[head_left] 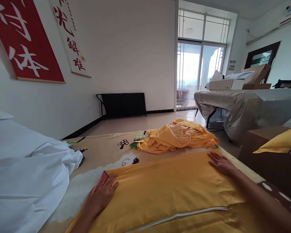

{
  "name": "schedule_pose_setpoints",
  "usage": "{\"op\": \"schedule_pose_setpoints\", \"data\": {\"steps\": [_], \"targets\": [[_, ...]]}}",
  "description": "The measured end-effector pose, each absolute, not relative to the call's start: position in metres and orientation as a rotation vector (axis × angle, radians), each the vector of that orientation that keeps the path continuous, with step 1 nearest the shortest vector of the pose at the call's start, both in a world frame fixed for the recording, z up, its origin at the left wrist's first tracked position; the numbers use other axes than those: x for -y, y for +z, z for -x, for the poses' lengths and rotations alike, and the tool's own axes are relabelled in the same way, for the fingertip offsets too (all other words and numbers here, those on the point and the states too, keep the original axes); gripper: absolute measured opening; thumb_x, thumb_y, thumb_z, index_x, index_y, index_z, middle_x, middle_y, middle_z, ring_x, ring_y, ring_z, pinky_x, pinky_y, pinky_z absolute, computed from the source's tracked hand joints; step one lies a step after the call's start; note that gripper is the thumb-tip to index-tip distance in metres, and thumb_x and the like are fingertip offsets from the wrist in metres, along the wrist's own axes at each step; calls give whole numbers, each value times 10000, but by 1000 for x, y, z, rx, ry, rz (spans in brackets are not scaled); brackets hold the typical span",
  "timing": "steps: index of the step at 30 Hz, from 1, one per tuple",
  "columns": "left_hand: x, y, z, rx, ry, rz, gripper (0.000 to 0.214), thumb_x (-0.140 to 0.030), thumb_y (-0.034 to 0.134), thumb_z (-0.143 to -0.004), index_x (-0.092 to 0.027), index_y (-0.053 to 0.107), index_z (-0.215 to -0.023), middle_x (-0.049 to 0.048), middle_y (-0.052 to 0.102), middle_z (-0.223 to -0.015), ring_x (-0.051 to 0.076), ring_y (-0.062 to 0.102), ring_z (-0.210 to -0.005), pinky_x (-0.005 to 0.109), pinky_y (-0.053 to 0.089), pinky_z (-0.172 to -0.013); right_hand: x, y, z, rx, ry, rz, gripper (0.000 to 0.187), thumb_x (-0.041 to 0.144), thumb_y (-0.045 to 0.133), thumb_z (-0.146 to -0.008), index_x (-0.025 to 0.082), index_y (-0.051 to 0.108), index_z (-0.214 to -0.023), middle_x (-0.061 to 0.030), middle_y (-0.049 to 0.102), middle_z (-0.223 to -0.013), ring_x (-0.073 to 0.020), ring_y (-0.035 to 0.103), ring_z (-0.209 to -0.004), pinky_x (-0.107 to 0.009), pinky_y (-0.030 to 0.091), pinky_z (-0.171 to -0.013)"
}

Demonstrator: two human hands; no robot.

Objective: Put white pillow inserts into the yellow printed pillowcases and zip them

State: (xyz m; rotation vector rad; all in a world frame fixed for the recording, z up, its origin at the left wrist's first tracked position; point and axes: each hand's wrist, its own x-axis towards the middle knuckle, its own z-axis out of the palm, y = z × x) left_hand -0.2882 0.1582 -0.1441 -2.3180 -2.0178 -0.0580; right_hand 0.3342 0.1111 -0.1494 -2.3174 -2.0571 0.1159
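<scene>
A yellow fabric cover [165, 184] lies spread out before me, with a pale zipper [184, 215] running across its near part. My left hand [99, 195] rests flat on its left edge, fingers stretched out, beside a small red patch [103, 177]. On the far right corner of the cover, my right hand [221, 164] lies palm down with its fingers extended. Neither hand grips anything. Just beyond the cover is a crumpled heap of orange-yellow cloth [177, 136] with a pale cord or trim on it.
Underneath is a bed-like surface with a patterned sheet [97, 145]. White bedding [26, 174] is piled at the left. To the right stand a cardboard box [262, 136] with a yellow cloth [281, 140] on it and a plastic-covered table [264, 100]. A black folded frame [124, 105] leans by the wall.
</scene>
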Motion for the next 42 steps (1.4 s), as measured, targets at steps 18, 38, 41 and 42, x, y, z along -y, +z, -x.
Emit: {"op": "schedule_pose_setpoints", "data": {"steps": [18, 38, 41, 42], "targets": [[-146, -135, 296, 2093, -247, 2229, 480, -329, 312, -896, -172, 513, -1303, 85, 389, -1439, 220, 296, -1364, 442, 234, -1103, -72, -143, -200, 2186, 53, 1982, 596, 434, 206, -933, 134, 307, -1438, -115, 273, -1494, -206, 314, -1356, -369, 267, -1088], [-103, -91, 232, 1818, -278, 2547, 539, -362, 342, -904, -171, 348, -1408, 91, 285, -1484, 234, 245, -1384, 504, 160, -1125, -19, -108, -219, 1975, -324, 2167, 450, 256, 343, -871, 121, 560, -1242, -158, 497, -1350, -235, 459, -1256, -380, 323, -1041], [-76, -91, 188, 1443, -388, 2931, 529, -445, 249, -934, -263, 295, -1428, 34, 279, -1490, 213, 237, -1387, 485, 222, -1119, 0, -108, -145, 2274, -130, 1719, 369, 260, 334, -907, 211, 588, -1170, -72, 702, -987, -174, 651, -901, -272, 465, -805], [-69, -97, 176, 1366, -379, 3006, 532, -477, 223, -935, -288, 287, -1429, 25, 274, -1492, 216, 238, -1386, 487, 235, -1116, 7, -115, -122, 2369, -146, 1576, 336, 255, 390, -884, 233, 580, -1160, -50, 708, -951, -176, 656, -857, -267, 465, -773]]}}
